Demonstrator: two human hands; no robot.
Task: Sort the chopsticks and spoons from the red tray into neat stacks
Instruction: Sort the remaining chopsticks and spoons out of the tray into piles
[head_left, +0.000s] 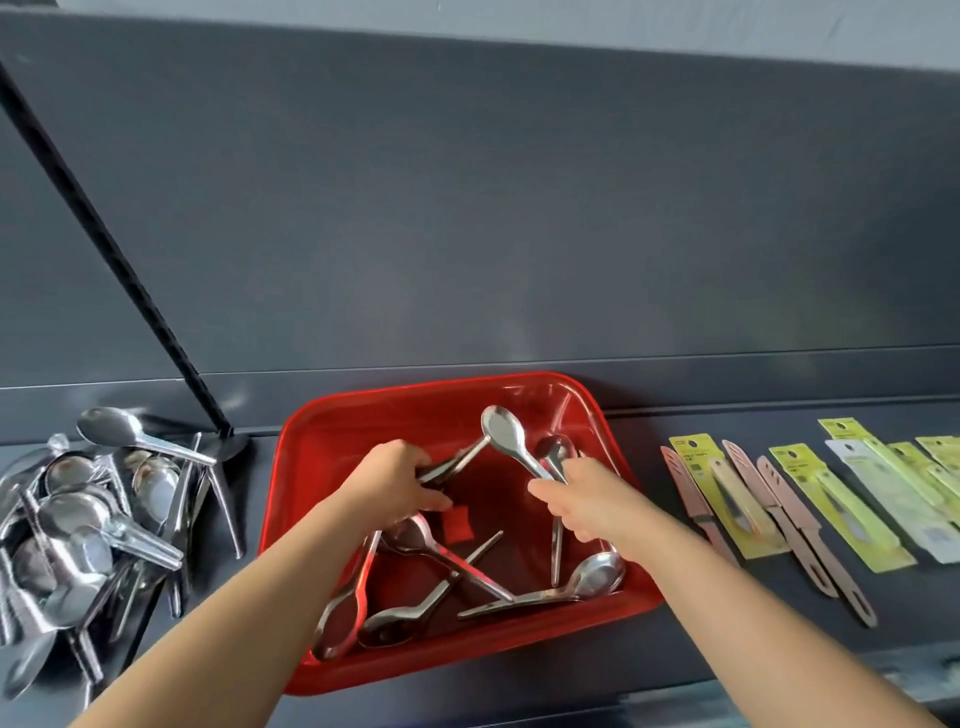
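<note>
A red tray (332, 421) sits on the dark shelf in the middle of the head view, with several steel spoons (550, 584) lying loose in its near half. My left hand (397, 483) is inside the tray and grips a small bunch of spoon handles (460, 460) that stick out to the right. My right hand (582, 499) holds a spoon (504, 428) by its handle, bowl raised up and to the left. A second spoon (556, 452) lies just behind that hand. No chopsticks are visible.
A loose pile of steel spoons (98, 525) lies on the shelf left of the tray. Packaged knives on yellow-green cards (727, 493) and pink knives (789, 530) lie in a row to the right. A black slanted bracket (119, 265) meets the shelf behind the pile.
</note>
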